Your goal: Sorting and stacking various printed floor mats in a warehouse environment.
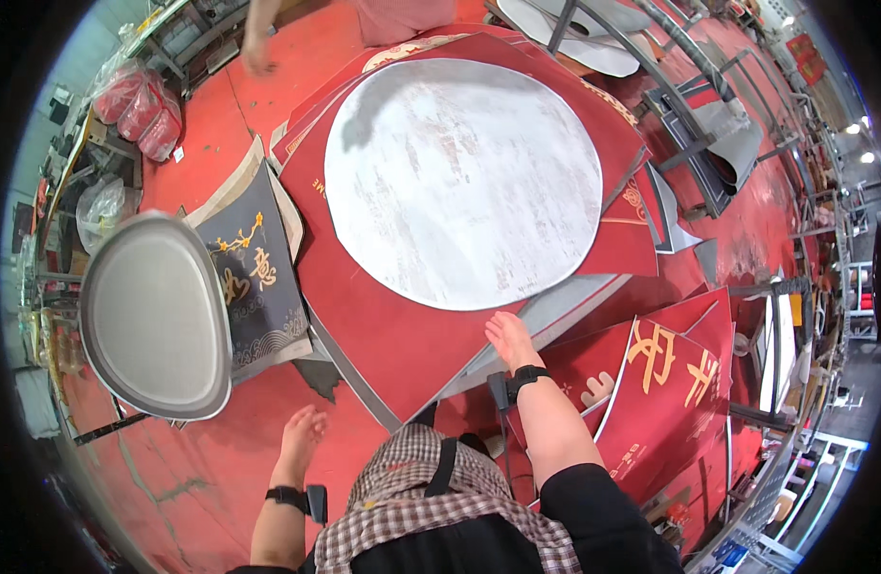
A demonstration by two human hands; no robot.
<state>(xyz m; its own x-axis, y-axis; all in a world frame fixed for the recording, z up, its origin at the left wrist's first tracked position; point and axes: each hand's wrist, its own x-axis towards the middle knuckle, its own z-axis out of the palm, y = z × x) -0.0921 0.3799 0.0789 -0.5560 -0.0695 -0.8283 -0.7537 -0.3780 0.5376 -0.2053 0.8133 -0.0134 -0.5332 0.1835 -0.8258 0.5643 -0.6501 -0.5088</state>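
Tiny gold Latin capitals (319,188) sit on the red mat (383,330) under the white oval sheet (464,182), just left of it. Further left of the oval, the dark grey mat (279,314) has gold Chinese characters (264,271). Below-right of it, another red mat (665,426) has bigger gold characters (653,355) plus small print.

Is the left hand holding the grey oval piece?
No, the left hand hangs apart from the grey oval piece, over the red floor.

Finishes, matt to glossy
White disc (464,187) is looking scuffed, red mat (392,340) matt; apron (394,471) is showing woven cloth; plastic bag (100,209) is shining.
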